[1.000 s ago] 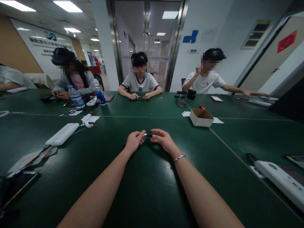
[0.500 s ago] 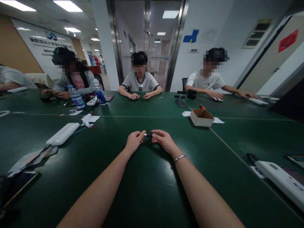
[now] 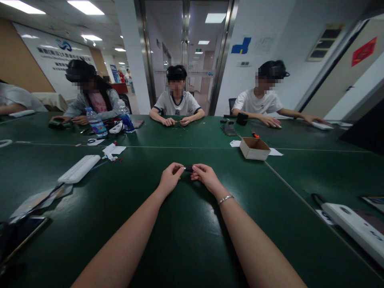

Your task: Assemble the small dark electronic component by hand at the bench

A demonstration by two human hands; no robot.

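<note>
Between my two hands, just above the green table (image 3: 192, 240), is a small black stick-shaped object (image 3: 189, 169) with a silvery left end. Its exact kind is too small to make out. My left hand (image 3: 171, 176) pinches the silvery end between thumb and fingertips. The black right end is in the closed fingers of my right hand (image 3: 205, 176), whose wrist wears a silver bangle. Fingertips on both sides cover parts of the object.
An open cardboard box (image 3: 255, 149) stands ahead to the right. White power strips lie at left (image 3: 79, 169) and right (image 3: 354, 226), with a phone (image 3: 25, 236) near left. Paper scraps (image 3: 113, 150) and bottles (image 3: 96, 122) are further left. Several people sit opposite.
My left fingers have shifted up slightly, and less of the silvery end shows between my hands. Across the table, the person at right has moved a hand slightly.
</note>
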